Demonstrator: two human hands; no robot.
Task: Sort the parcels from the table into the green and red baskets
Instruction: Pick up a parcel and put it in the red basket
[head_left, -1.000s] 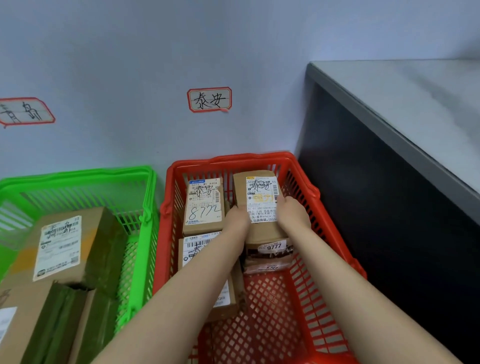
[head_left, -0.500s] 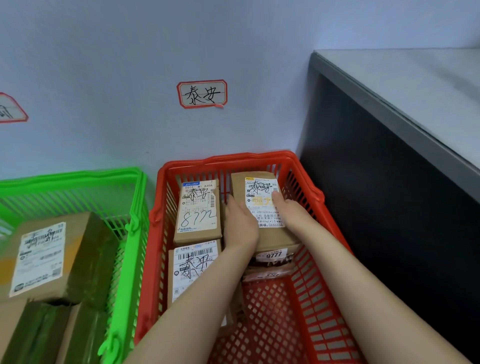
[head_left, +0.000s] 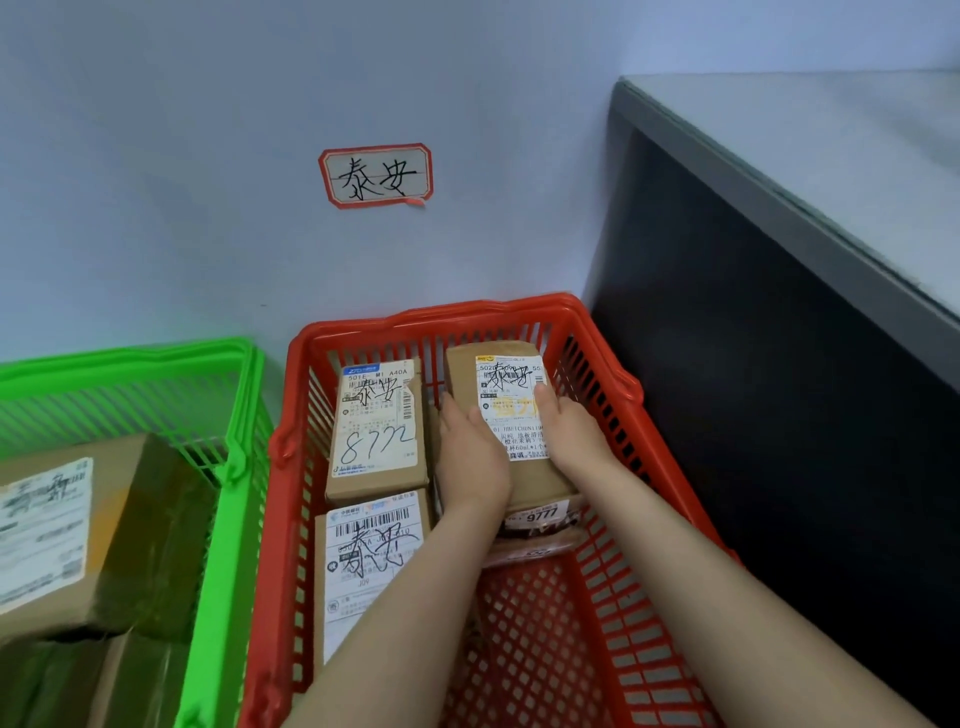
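One parcel (head_left: 461, 375): was gripped between left hand (head_left: 470, 460) and right hand (head_left: 574, 439), thumbs on top, inside red basket (head_left: 441, 313); second parcel (head_left: 376, 423) lay just left.

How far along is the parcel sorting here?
Done: boxes lie in the green basket, and the 8772 box, another labelled box and the 9777 parcel in the red basket. In hand: left hand and right hand grip a brown box atop the 9777 parcel. Left: cannot tell; only a corner of the table shows.
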